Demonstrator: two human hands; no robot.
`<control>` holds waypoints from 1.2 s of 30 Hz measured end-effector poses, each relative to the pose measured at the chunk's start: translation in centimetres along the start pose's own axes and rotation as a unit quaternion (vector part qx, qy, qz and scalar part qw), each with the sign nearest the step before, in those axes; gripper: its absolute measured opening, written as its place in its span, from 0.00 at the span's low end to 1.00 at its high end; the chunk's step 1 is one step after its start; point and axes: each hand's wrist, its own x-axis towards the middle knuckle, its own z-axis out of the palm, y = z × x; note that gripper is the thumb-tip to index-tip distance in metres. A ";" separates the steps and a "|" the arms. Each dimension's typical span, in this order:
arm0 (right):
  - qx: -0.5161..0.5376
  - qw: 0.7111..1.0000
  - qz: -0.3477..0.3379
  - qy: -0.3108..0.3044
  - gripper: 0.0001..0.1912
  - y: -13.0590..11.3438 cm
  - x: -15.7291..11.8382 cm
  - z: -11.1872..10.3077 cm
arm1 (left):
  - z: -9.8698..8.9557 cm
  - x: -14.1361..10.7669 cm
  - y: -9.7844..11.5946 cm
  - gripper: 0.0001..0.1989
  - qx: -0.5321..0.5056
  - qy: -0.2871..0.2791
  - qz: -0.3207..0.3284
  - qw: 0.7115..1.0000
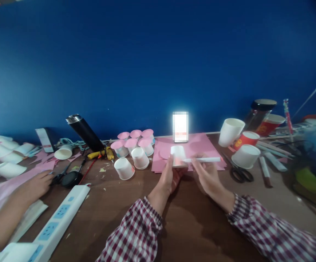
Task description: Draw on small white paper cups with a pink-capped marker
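Observation:
Near the middle of the view, my left hand [166,179] is wrapped round a white paper cup [177,154]. My right hand [205,174] grips a white marker [205,159], whose left end points at the side of the cup. Whether the tip touches the cup cannot be made out. Beneath and behind both hands lie sheets of pink paper [201,143]. A phone [180,127] with a bright screen stands upright at the back of the paper.
Pink-topped cups [131,143] and two upturned white cups [124,168] stand left. Scissors [242,174], more cups [245,156] and markers [265,171] are right. A power strip [62,211] and another person's hand [39,185] are at the left.

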 end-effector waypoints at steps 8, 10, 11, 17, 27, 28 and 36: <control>-0.045 0.998 -0.032 0.005 0.10 -0.4 0.1 0.1 | -0.2 0.2 -0.2 0.20 0.007 0.004 0.002 1.000; -0.047 0.998 -0.030 0.001 0.10 -0.4 0.1 0.1 | 0.0 0.1 -0.1 0.20 0.012 0.008 0.000 1.000; -0.048 0.998 -0.029 -0.003 0.10 -0.4 0.1 0.1 | 0.0 0.1 -0.1 0.20 0.014 0.008 0.000 1.000; -0.061 0.998 -0.020 -0.029 0.10 -0.5 -0.1 0.0 | 0.1 0.0 0.0 0.21 0.013 0.001 0.001 1.000; -0.046 0.999 -0.008 -0.018 0.11 -0.4 0.0 0.0 | 0.2 0.0 0.0 0.21 0.010 0.013 -0.001 1.000; -0.041 0.999 -0.007 -0.016 0.11 -0.4 0.0 0.0 | 0.2 0.0 0.0 0.21 0.012 0.011 -0.001 1.000; -0.014 1.000 0.007 -0.021 0.12 -0.6 0.1 0.1 | 0.2 -0.1 0.0 0.22 0.024 0.002 -0.003 1.000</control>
